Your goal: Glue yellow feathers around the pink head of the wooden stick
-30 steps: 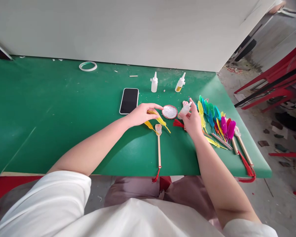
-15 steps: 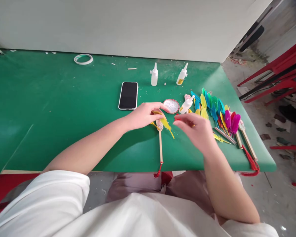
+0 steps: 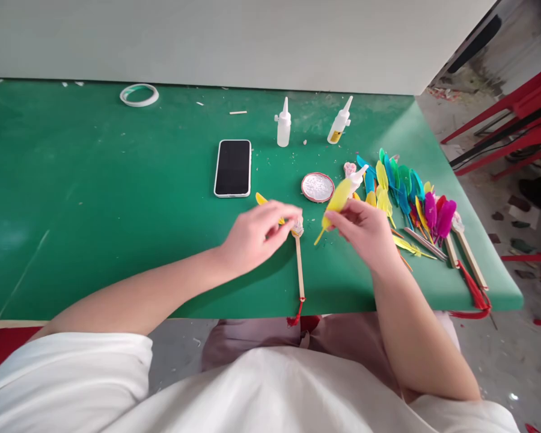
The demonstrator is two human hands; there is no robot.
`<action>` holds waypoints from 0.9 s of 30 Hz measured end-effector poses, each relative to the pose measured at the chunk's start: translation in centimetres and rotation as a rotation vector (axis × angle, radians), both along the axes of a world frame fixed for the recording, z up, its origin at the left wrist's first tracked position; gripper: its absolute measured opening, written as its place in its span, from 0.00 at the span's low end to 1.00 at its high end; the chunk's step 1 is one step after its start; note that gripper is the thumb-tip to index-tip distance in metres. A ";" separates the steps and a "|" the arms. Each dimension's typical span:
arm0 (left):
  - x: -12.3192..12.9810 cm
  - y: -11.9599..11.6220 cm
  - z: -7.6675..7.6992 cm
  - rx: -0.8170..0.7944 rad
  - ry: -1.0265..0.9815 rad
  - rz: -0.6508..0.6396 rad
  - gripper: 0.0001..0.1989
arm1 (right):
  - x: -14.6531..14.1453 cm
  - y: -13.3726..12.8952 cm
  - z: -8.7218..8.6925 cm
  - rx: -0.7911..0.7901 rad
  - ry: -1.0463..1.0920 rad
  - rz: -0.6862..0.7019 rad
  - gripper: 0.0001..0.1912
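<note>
A yellow feather (image 3: 338,201) is pinched by its lower part between the thumb and fingers of my right hand (image 3: 365,228), its quill pointing down and left. My left hand (image 3: 261,237) has its thumb and fingertips drawn together at the pale, whitish head of a wooden handle (image 3: 300,267). Whether those fingertips grip anything is hidden. The handle lies on the table with a red tassel (image 3: 294,320) hanging over the front edge. Another yellow feather (image 3: 261,198) sticks out behind my left hand. Just beyond the hands lies a small red-rimmed white dish (image 3: 317,187).
Two white squeeze bottles (image 3: 284,126) (image 3: 340,123) stand at the back, and a third bottle (image 3: 357,178) leans behind my right hand. Colourful feathers (image 3: 403,180) and two tasselled handles (image 3: 469,258) lie at right. A phone (image 3: 232,168) and a tape roll (image 3: 139,95) are at left.
The yellow feather that was at my left fingers is now in my right hand. The small red piece at my right fingertips is no longer seen. The view has shifted slightly.
</note>
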State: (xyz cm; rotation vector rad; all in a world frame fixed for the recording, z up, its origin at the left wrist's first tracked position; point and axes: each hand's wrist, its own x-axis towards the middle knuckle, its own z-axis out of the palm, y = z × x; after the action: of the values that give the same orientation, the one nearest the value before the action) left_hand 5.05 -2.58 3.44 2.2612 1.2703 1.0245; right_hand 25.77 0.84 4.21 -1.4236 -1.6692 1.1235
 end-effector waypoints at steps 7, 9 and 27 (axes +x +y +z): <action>-0.2 -3.2 -2.9 0.219 0.624 -0.261 0.17 | -0.2 1.0 -2.9 -0.116 0.247 -0.141 0.13; 0.0 -3.1 -2.9 0.235 0.662 -0.275 0.17 | -0.4 0.9 -3.4 -0.135 0.242 -0.126 0.13; -0.1 -2.7 -2.7 0.231 0.677 -0.234 0.17 | -0.8 1.3 -4.1 -0.206 0.256 -0.110 0.14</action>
State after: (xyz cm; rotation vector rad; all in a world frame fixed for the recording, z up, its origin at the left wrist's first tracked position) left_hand 4.97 -5.30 0.72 2.9962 1.1012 0.3309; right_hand 24.93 2.10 0.08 -1.4093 -1.3128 1.3818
